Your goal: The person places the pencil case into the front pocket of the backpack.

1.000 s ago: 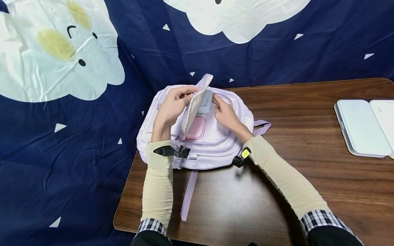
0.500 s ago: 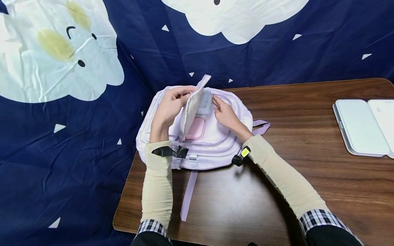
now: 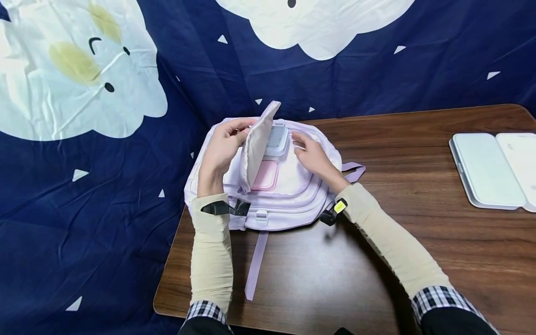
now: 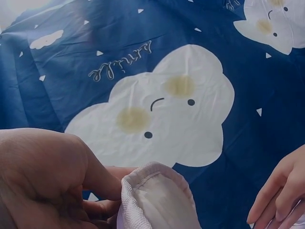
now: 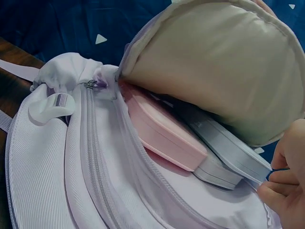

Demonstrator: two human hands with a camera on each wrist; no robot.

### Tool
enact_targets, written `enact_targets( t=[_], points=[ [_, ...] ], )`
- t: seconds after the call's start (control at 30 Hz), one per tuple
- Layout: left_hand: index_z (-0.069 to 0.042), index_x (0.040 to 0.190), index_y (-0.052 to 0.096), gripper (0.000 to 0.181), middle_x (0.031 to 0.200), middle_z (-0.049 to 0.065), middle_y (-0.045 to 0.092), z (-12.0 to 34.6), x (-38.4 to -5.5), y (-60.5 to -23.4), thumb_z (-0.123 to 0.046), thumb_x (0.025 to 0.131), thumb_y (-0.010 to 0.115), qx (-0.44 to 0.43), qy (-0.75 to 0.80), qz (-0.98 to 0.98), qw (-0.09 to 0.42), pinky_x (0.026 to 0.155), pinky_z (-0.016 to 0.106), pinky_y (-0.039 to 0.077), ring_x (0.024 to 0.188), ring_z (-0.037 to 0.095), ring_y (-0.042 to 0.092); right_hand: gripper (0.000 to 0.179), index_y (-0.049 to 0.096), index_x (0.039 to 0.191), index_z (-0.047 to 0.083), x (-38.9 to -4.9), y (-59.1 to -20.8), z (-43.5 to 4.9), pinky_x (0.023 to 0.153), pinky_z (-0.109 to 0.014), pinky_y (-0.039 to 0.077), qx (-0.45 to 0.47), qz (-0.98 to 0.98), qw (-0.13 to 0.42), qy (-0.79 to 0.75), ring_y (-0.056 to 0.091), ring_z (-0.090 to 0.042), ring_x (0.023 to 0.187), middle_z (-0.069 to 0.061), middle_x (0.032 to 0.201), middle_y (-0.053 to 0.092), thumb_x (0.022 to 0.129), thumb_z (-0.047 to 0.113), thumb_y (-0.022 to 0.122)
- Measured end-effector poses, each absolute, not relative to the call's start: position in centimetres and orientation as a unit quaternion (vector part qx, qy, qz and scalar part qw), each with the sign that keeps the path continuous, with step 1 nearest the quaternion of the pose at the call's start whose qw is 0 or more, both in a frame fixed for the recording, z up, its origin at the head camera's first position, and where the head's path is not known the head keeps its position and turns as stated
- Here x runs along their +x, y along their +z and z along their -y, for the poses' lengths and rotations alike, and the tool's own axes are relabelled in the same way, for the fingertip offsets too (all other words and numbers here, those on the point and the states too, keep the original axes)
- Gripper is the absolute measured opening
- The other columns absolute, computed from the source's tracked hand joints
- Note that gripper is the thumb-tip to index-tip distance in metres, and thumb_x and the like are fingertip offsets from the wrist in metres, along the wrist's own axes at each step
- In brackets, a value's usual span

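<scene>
A pale lilac backpack (image 3: 293,215) lies on the table with its front pocket unzipped. My left hand (image 3: 219,149) pinches the edge of the pocket flap (image 3: 258,151) and holds it raised. Inside the pocket are a pink case (image 3: 265,177) and a pale blue case (image 3: 277,139). In the right wrist view, the blue case (image 5: 228,138) overlaps a light grey case (image 5: 217,172) beside the pink one. My right hand (image 3: 311,156), fingers loosely bent and holding nothing, is just right of the blue case, over the pocket's right side.
To the right on the wooden table (image 3: 402,172) lies an opened flat case (image 3: 487,170) in pale green and white. One lilac strap (image 3: 256,267) trails toward the front edge; another strap (image 3: 355,172) sticks out right. A blue cloud-print curtain (image 3: 251,79) hangs behind.
My right hand has drawn back slightly to the right, away from the blue case. My left hand has pulled the flap a little further left, so more of the cases shows.
</scene>
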State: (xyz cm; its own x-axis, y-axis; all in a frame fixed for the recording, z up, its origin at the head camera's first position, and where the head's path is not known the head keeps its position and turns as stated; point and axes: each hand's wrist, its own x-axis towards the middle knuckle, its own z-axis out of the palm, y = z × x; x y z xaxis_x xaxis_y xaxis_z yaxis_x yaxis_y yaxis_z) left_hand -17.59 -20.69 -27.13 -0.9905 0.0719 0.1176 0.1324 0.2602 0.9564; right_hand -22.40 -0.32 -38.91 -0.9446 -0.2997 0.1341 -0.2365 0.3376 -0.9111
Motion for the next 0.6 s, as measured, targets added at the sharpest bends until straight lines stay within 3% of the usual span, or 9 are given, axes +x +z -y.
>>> enact_targets(
  t=[0.6],
  points=[
    [0.003, 0.115, 0.065, 0.025, 0.102, -0.002, 0.06, 22.1, -17.0, -27.2, 0.0, 0.093, 0.055, -0.056, -0.587, 0.806, 0.046, 0.071, 0.018, 0.051, 0.083, 0.007, 0.056, 0.045, 0.048, 0.135, -0.001, -20.9, -39.7, -3.4, 0.103, -0.04, 0.044, -0.147, -0.782, 0.003, -0.606, 0.057, -0.032, 0.119, -0.022, 0.129, 0.057, 0.09, -0.001, 0.049]
  ],
)
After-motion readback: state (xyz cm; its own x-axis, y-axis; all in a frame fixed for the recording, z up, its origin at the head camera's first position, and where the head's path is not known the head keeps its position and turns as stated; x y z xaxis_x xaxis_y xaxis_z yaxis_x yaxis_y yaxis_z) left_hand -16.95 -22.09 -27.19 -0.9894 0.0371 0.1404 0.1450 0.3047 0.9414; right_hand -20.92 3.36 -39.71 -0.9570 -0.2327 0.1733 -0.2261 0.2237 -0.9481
